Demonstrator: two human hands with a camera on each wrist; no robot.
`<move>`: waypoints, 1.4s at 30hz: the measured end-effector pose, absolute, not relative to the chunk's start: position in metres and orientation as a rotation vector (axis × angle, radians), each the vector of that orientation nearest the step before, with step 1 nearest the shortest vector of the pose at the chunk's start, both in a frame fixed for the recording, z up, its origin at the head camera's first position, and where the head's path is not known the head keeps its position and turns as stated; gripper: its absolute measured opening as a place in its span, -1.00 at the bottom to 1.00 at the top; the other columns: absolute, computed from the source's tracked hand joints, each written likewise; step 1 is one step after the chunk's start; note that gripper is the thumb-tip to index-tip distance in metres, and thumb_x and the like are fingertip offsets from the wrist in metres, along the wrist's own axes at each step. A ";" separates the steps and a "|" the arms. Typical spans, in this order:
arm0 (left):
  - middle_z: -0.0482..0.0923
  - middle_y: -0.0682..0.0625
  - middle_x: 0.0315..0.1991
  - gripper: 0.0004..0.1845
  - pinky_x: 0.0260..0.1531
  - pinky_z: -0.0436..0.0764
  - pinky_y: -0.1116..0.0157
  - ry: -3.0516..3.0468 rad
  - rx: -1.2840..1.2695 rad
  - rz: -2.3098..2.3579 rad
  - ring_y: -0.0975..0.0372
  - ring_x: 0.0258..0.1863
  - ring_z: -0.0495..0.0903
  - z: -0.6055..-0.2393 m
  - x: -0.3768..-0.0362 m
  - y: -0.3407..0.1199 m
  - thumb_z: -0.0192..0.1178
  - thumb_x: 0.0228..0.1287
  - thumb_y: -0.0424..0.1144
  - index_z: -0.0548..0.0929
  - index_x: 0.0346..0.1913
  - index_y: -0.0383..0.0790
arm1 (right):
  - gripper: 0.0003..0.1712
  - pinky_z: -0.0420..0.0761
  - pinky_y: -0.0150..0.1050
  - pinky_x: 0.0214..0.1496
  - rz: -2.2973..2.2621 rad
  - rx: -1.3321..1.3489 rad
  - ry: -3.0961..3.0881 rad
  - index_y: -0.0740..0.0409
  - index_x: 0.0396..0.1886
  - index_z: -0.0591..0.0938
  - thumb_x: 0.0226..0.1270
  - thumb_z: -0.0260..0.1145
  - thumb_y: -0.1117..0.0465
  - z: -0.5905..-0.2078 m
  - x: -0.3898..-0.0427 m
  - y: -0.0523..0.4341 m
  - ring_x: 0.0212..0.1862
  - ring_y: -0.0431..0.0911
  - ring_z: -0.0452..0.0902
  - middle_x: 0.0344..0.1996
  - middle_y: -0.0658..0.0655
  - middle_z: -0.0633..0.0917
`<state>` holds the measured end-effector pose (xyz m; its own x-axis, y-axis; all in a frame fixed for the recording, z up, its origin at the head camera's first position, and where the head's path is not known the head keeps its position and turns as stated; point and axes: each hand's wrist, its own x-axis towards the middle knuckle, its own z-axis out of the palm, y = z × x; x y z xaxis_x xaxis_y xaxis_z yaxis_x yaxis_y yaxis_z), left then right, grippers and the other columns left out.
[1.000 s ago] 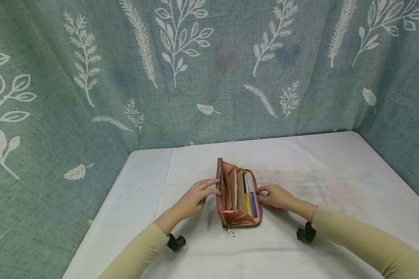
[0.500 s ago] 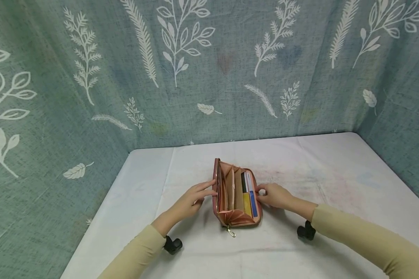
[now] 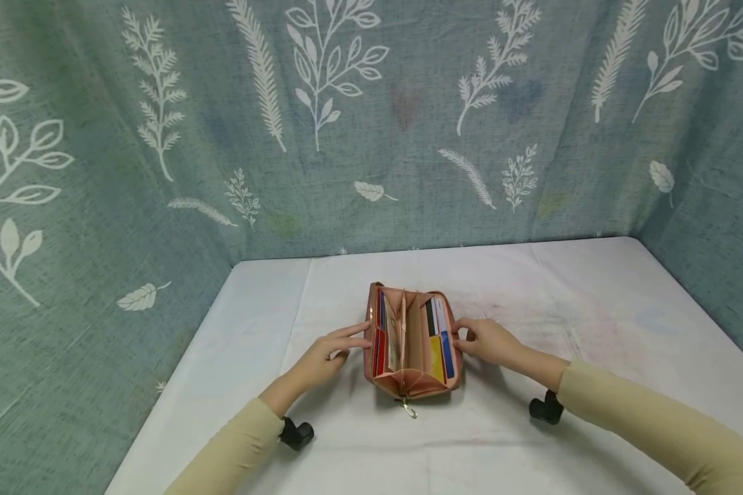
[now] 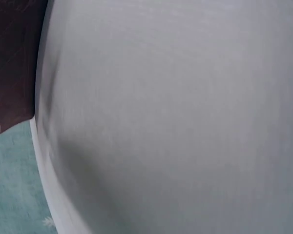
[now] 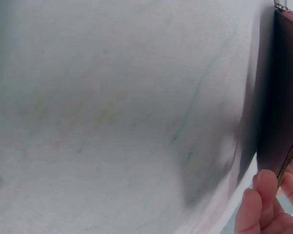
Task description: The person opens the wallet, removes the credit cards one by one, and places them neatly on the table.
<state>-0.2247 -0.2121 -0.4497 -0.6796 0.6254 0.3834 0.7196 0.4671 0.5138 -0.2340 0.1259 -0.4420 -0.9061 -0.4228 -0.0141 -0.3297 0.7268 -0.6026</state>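
Observation:
A pink zip-around wallet (image 3: 413, 337) stands spread apart on the table, its pleated compartments facing up. Red cards (image 3: 380, 354) show in its left side; a yellow card (image 3: 436, 359) and a blue card (image 3: 448, 354) sit in the right-hand slots. My left hand (image 3: 319, 361) holds the left cover's edge by the fingertips. On the opposite edge, my right hand (image 3: 494, 342) pinches the right cover. The right wrist view shows these fingers (image 5: 249, 209) at the zip edge. In the left wrist view only the wallet's dark outer cover (image 4: 10, 63) and one fingertip appear.
A white cloth (image 3: 347, 454) covers the table beneath the wallet. Green leaf-patterned curtains (image 3: 408, 206) hang at the back and both sides. The wallet's zip pull (image 3: 408, 408) hangs at its near end. Black wrist cameras (image 3: 296, 434) are on both wrists.
My left hand has drawn the wallet's left cover outward to the left, widening it and bringing the red cards into sight. The right hand has stayed nearly still at the right edge.

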 end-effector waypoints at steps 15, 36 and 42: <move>0.41 -0.02 0.22 -0.44 -0.10 0.43 0.29 -2.649 -1.065 -1.149 0.09 0.22 0.36 -0.456 -0.224 -0.229 -0.08 0.04 -0.68 0.67 -0.06 -0.07 | -0.78 0.29 -0.37 -0.62 -0.904 -0.751 2.842 0.06 -0.13 0.60 0.24 0.22 0.15 -0.434 -0.232 0.121 -0.67 -0.26 0.27 -0.69 -0.09 0.48; 0.55 0.05 -0.10 -0.89 0.00 0.43 0.10 -2.797 -0.554 -1.022 0.11 -0.04 0.50 -0.437 -0.216 -0.202 0.35 -0.02 -0.20 0.62 -0.53 -0.07 | -0.87 0.24 -0.39 -0.61 -0.940 -0.875 2.803 0.05 -0.22 0.61 0.27 0.19 0.19 -0.416 -0.234 0.109 -0.66 -0.27 0.22 -0.68 -0.11 0.46; 0.51 0.04 -0.13 -0.89 -0.19 0.48 0.16 -2.803 -0.462 -1.100 0.18 -0.23 0.48 -0.435 -0.216 -0.198 0.34 -0.03 -0.26 0.59 -0.53 -0.11 | -0.87 0.26 -0.38 -0.61 -0.949 -0.873 2.795 0.05 -0.22 0.61 0.27 0.20 0.19 -0.418 -0.234 0.109 -0.66 -0.26 0.24 -0.66 -0.10 0.49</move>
<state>-0.2157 -0.1981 -0.4355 -0.9496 0.2438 0.1971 0.3127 0.6939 0.6487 -0.2341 0.1087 -0.4176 -0.8373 -0.5341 0.1170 -0.4950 0.6495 -0.5772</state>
